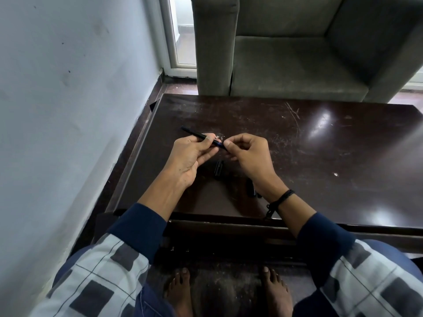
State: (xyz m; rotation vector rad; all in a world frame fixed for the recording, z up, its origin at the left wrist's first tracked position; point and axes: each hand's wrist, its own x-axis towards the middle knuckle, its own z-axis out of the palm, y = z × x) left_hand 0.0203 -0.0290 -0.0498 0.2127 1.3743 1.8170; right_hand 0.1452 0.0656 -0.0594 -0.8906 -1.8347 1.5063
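A thin black pen (194, 133) is held above the dark table (320, 156), slanting from upper left to lower right. My left hand (192, 156) grips its middle between thumb and fingers. My right hand (247, 154) pinches the pen's lower right end with curled fingers. Below the hands two short black pen parts lie on the table: one (218, 169) between the hands, another (251, 188) partly hidden by my right wrist.
A grey sofa (297, 53) stands right behind the table's far edge. A pale wall (68, 88) runs along the left, close to the table. My bare feet (229, 291) rest on the floor under the near edge.
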